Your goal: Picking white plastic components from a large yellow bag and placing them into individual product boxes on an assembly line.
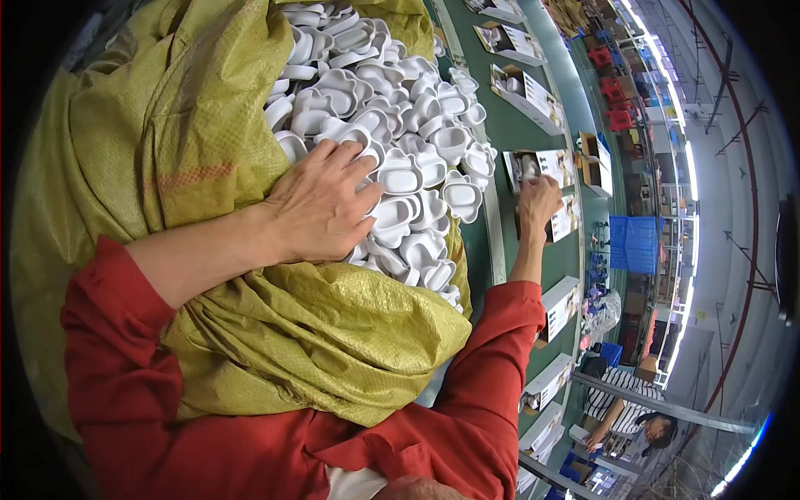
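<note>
A heap of white plastic dish-shaped pieces (400,175) with wavy rims fills an opened yellow-green woven sack (208,125). My left hand (321,200) lies over the heap's near left side, fingers spread and bent down among the pieces. It touches them, but its fingertips are partly hidden. Out to the right, my right hand (540,204) reaches over an open printed carton (554,167) on the green conveyor belt (497,133). Its fingers are drawn together at the carton's opening, beside a pale item inside. What they hold, if anything, is hidden.
More open cartons (529,98) stand along the belt, before and beyond my right arm. A metal rail (498,242) edges the belt beside the sack. Across it are a blue crate (632,244), red stools (615,102) and a person in a striped shirt (621,408).
</note>
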The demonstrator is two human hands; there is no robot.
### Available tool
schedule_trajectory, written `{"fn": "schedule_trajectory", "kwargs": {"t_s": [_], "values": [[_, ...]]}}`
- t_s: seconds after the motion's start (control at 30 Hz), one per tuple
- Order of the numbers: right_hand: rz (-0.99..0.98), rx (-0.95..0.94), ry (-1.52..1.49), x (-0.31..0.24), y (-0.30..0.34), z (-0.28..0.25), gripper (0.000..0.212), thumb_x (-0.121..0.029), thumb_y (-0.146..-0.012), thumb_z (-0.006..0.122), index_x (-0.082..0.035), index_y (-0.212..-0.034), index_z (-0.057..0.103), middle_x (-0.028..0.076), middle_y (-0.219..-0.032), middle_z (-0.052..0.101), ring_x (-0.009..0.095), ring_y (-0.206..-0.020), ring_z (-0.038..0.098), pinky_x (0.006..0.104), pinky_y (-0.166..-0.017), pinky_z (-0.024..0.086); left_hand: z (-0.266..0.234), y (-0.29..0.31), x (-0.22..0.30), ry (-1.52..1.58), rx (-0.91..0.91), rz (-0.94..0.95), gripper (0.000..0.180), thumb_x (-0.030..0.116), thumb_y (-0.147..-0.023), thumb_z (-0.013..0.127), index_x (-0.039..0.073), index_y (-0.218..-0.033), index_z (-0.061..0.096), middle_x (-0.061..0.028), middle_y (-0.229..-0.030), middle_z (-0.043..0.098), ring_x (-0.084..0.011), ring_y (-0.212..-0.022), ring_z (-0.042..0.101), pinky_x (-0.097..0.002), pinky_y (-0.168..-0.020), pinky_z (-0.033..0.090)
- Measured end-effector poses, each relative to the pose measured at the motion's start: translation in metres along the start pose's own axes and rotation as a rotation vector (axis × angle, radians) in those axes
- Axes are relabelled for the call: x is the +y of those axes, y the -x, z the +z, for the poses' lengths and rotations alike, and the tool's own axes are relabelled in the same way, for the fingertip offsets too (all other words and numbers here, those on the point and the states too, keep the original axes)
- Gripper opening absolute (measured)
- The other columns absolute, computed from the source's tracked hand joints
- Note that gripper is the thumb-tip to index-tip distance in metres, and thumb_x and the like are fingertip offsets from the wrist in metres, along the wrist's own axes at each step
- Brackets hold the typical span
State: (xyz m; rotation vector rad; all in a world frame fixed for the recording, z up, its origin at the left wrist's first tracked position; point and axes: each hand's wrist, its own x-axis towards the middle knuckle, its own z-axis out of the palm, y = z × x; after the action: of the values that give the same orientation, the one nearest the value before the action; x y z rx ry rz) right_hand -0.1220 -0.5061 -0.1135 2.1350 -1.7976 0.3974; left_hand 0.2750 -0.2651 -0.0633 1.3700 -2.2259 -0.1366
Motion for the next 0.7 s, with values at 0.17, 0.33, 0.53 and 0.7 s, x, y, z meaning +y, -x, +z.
{"fn": "schedule_trajectory", "kwargs": {"t_s": [0.17, 0.33, 0.53, 0.7], "values": [[-0.006, 0.11, -0.198, -0.024, 0.018, -0.012, 0.019, -0.007, -0.081, 0.071, -0.003, -0.099, 0.07, 0.015, -0.12, 0.063, 0.033, -0.116, 0.056, 0.0477, -0.098, 0.041, 0.002, 0.003, -0.004, -0.031, -0.013, -0.006, 0.039, 0.026, -0.077, 0.072, 0.002, -0.107, 0.067, -0.0197, -0.121, 0.06, -0.0372, -0.117, 0.051, -0.0483, -0.099, 0.04], [-0.308, -0.159, -0.72, -0.093, 0.041, -0.045, 0.026, -0.013, -0.077, 0.079, -0.007, -0.102, 0.07, 0.013, -0.117, 0.065, 0.034, -0.116, 0.057, 0.043, -0.099, 0.043, -0.002, 0.003, -0.004, -0.06, 0.096, 0.037, 0.031, 0.027, -0.079, 0.069, 0.001, -0.096, 0.068, -0.0182, -0.112, 0.061, -0.0327, -0.11, 0.054, -0.0431, -0.092, 0.041], [-0.369, -0.079, -0.577, -0.107, 0.024, -0.028, 0.014, -0.016, -0.076, 0.079, -0.01, -0.086, 0.071, 0.006, -0.109, 0.067, 0.028, -0.106, 0.058, 0.0417, -0.092, 0.039, -0.001, 0.003, -0.002, -0.006, 0.0, -0.002, 0.039, 0.026, -0.076, 0.073, 0.002, -0.107, 0.068, -0.0189, -0.122, 0.06, -0.037, -0.117, 0.052, -0.0479, -0.098, 0.041], [-0.22, 0.034, -0.684, -0.075, -0.022, -0.001, 0.019, -0.022, -0.079, 0.078, -0.004, -0.083, 0.072, 0.013, -0.11, 0.069, 0.033, -0.104, 0.063, 0.0452, -0.093, 0.046, 0.004, 0.004, -0.002, -0.037, -0.02, -0.011, 0.038, 0.028, -0.077, 0.072, 0.002, -0.105, 0.068, -0.0183, -0.121, 0.059, -0.036, -0.117, 0.051, -0.0462, -0.099, 0.04]]}}
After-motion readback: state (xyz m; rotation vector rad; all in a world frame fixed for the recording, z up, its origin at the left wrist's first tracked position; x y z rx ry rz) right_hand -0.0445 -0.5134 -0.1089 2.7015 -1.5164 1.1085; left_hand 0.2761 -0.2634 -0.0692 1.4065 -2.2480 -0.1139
